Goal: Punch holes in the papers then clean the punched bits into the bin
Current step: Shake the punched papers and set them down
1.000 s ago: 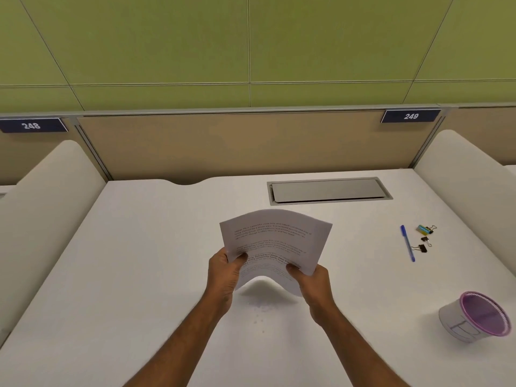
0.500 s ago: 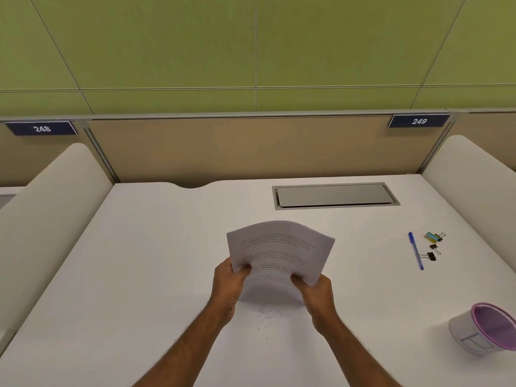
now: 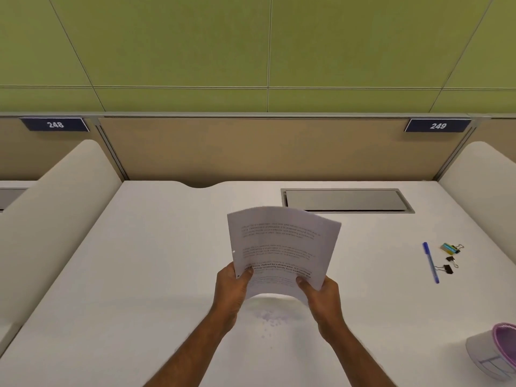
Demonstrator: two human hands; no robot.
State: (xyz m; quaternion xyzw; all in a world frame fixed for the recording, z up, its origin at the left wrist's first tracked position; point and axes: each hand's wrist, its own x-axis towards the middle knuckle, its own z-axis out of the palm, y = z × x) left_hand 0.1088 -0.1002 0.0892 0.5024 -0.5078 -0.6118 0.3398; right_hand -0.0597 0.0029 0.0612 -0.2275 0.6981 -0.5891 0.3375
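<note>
Left hand (image 3: 233, 286): I see it pinching the papers (image 3: 282, 247) at their lower left corner.
Papers: one thin stack, frame centre, held above the desk (image 3: 139, 275). They look light and floppy and are bowing, so I'd keep both lower corners.
Punched bits (image 3: 269, 319): scattered beneath, too small to count.
Right hand (image 3: 321, 294): grips the lower right corner.
Bin (image 3: 499, 353): one, lower right edge.

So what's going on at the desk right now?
A person holds the stack of papers lifted above the white desk, the left hand and right hand gripping its near corners. A scatter of punched bits lies on the desk just under the papers, not yet cleaned up. The bin with the purple rim sits at the right, partly out of frame. A blue pen and binder clips lie beyond it. No hole punch shows.
</note>
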